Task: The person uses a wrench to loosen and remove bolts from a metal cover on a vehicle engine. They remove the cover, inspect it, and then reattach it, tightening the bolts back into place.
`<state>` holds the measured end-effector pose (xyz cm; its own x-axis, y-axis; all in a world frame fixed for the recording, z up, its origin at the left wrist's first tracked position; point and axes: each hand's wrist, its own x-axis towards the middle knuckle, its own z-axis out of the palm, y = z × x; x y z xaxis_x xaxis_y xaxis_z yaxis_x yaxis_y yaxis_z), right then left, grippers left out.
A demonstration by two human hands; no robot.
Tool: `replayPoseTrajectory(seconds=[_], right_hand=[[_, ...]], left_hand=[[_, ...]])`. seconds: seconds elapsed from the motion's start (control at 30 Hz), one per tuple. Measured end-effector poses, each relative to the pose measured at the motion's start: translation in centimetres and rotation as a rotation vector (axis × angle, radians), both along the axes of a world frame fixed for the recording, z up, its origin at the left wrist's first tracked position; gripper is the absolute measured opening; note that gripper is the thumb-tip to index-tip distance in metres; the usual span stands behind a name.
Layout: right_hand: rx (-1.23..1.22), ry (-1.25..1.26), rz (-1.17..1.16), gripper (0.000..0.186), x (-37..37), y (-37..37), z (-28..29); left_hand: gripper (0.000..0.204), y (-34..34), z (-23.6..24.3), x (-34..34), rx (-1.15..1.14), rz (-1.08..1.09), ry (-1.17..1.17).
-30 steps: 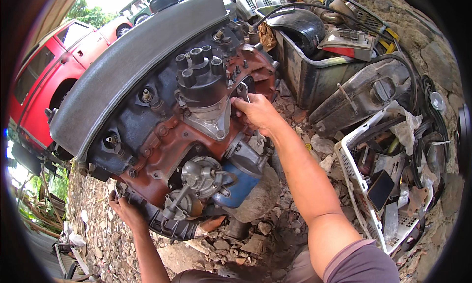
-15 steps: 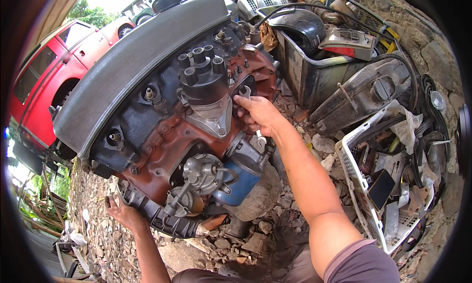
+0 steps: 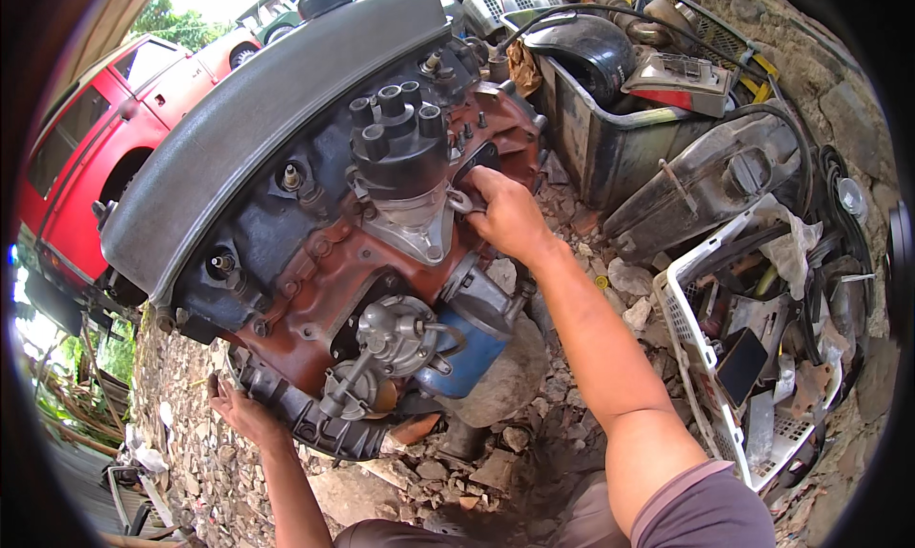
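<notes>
A red-brown engine block (image 3: 348, 262) carries a dark cylinder head, a long grey valve cover (image 3: 238, 119), black distributor cap (image 3: 398, 157), silver fuel pump (image 3: 391, 334) and blue filter (image 3: 462, 362). My right hand (image 3: 505, 214) is closed on a wrench (image 3: 460, 202) beside the distributor's mount; one ring-shaped end shows, the rest is mostly hidden by my fingers. My left hand (image 3: 246, 413) is low on the left, fingers loosely apart beside the edge of the ribbed housing (image 3: 324, 434), with nothing visible in them.
Right are a metal bin (image 3: 620, 157) with a helmet (image 3: 572, 52), a dark tank (image 3: 696, 186) and a white basket (image 3: 734, 434) of parts with a phone (image 3: 742, 362). Stones (image 3: 496, 467) cover the ground. A red vehicle (image 3: 100, 167) stands behind, left.
My right hand has turned with the wrench; its end that pointed up earlier is now hidden and a ring end shows by my thumb. My left fingers have loosened slightly from the housing.
</notes>
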<state>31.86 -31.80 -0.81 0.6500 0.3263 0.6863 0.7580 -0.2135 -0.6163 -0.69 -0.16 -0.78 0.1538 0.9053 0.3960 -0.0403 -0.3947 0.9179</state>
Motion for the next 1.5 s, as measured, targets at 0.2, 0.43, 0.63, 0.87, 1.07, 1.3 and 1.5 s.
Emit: replayPoseTrajectory(seconds=[0.2,0.43,0.63,0.87,1.07,1.3,1.5], right_hand=[[0.291,0.550,0.198,0.031,0.2,0.4,-0.6],[0.265,1.036,0.319,0.026,-1.2,-0.6,2.9],[0.165,0.630,0.124,0.025,0.2,0.5,0.8],[0.008,0.217,-0.035,0.029,-0.6,0.1,0.8],[0.407,1.198,0.433,0.023,-0.7,-0.4,1.6],[0.632,1.413,0.579,0.015,0.0,0.2,1.1],[0.459,1.146,0.405,0.016,-0.3,0.6,1.1]], left_hand=[[0.039,-0.7,0.3,0.8,-0.004,-0.022,-0.114],[0.040,0.0,0.1,0.4,0.013,-0.025,-0.037],[0.041,-0.5,0.2,0.7,-0.001,-0.046,-0.049],[0.050,-1.2,0.8,0.6,0.039,-0.026,0.042],[0.052,-2.8,2.0,1.0,-0.038,-0.009,0.054],[0.050,-2.6,1.6,1.3,-0.011,-0.015,0.032],[0.050,-1.4,1.1,0.8,-0.066,-0.106,-0.027]])
